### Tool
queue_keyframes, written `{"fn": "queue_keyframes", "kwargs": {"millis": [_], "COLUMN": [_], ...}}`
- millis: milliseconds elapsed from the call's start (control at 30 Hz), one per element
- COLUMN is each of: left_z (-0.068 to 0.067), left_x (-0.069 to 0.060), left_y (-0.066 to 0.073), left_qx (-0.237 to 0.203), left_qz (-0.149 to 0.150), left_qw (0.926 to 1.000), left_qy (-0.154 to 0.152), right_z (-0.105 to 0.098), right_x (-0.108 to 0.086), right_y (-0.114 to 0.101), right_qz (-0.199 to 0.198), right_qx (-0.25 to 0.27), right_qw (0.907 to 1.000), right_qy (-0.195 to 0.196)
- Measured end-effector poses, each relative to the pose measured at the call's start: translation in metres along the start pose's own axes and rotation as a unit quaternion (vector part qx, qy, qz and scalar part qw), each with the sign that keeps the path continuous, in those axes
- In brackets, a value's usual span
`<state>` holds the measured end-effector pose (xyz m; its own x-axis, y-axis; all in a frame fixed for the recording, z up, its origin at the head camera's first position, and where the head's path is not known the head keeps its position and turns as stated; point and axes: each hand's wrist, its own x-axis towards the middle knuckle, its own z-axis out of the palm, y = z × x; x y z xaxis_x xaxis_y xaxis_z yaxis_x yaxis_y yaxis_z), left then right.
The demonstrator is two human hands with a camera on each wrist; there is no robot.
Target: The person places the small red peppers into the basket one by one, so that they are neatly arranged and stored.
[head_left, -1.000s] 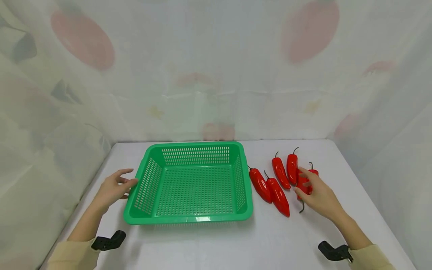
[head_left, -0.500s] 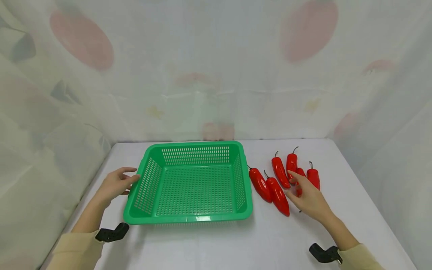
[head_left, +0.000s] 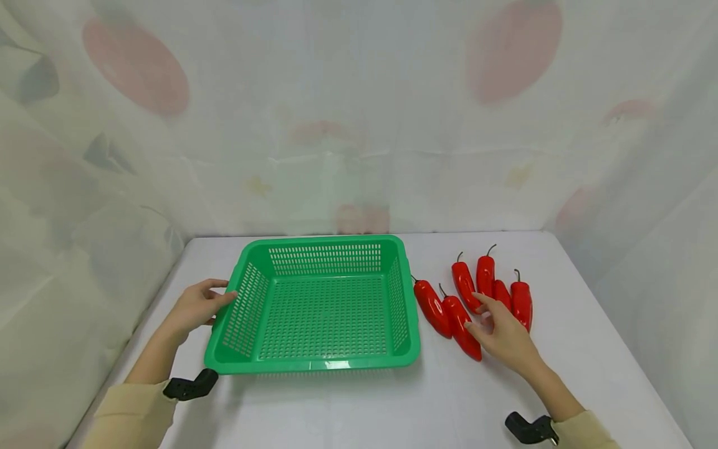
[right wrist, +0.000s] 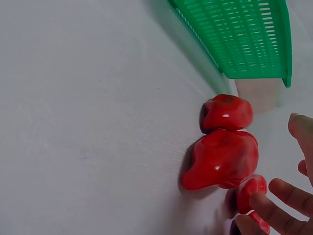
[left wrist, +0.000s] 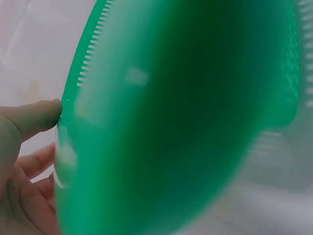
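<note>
A green plastic basket (head_left: 280, 366) with slotted walls rests on the white table. My left hand (head_left: 192, 307) holds its left rim, thumb on the edge and fingers on the outer side; in the left wrist view the thumb (left wrist: 41, 115) touches the rim. My right hand (head_left: 505, 340) hovers above several red chili peppers, thumb and fingers apart, nothing between them. Nearest below its fingertips is one long pepper (head_left: 461, 324), with another pepper (head_left: 430, 307) beside it against the basket. In the right wrist view the fingers (right wrist: 288, 196) stand beside the peppers, partly covering the lower ones.
Farther back lie a slanted pepper (head_left: 463, 284), an upright one (head_left: 485, 273), and two more at the right, one of them a pepper (head_left: 521, 302) partly behind my hand. A pale printed curtain (head_left: 336, 156) encloses the table (head_left: 359, 411) at the back and sides.
My right hand has moved left and slightly nearer, from the rightmost peppers to above the long ones by the basket. My left thumb has slid farther over the basket's rim. The peppers lie still.
</note>
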<state>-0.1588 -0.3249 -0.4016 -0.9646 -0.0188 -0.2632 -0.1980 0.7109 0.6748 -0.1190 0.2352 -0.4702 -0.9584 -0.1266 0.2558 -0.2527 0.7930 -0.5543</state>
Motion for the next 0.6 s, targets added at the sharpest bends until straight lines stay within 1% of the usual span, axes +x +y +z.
{"fn": "queue_keyframes", "kwargs": {"millis": [233, 400, 600], "left_z": [0.002, 0.001, 0.003], "left_x": [0.002, 0.002, 0.001], "left_y": [-0.002, -0.002, 0.0], "left_qx": [-0.007, -0.018, -0.036], "left_qz": [-0.002, 0.0, -0.013], "left_qw": [1.0, 0.9998, 0.9992], "left_qy": [-0.003, -0.008, -0.016], "right_z": [0.005, 0.011, 0.018], "right_x": [-0.001, -0.001, -0.002], "right_y": [0.001, 0.002, 0.0], "right_qz": [0.009, 0.024, 0.04], "right_qx": [0.002, -0.001, -0.016], "right_qw": [1.0, 0.9996, 0.9985], "right_qy": [0.002, -0.012, -0.035]}}
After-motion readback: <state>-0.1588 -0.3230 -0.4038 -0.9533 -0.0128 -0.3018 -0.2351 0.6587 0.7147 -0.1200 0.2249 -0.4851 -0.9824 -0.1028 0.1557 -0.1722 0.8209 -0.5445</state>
